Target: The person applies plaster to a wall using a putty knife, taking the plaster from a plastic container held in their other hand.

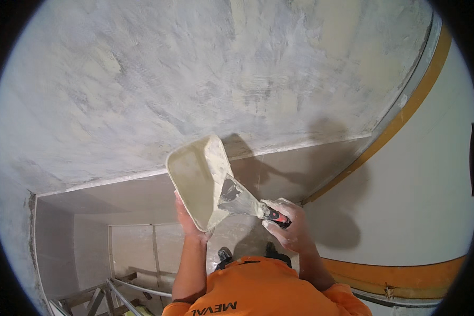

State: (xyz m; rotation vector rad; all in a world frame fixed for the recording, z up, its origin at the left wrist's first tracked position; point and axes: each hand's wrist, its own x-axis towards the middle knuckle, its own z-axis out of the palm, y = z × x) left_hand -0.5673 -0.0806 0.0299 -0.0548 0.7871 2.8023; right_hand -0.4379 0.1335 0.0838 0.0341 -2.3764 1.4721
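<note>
My left hand (188,218) grips a cream plastic tub (195,181) from beneath and from its left side, and most of its fingers are hidden behind it. The tub is tilted, its opening turned up toward me, and pale filler coats its right rim. In my right hand (292,224) is a filling knife (238,197) with a red and black handle. Its wide metal blade, smeared with filler, lies against the tub's right edge. White filler also coats the fingers of my right hand. Beyond the tub rises a plastered wall (195,89) with grey and cream patches.
A ledge-like strip (137,184) runs along the wall's bottom edge. To the right, a curved orange-brown trim (405,113) borders a smooth pale panel (416,200). Metal bars and wooden pieces (124,295) stand at the lower left. My shoes (224,254) are on the floor below.
</note>
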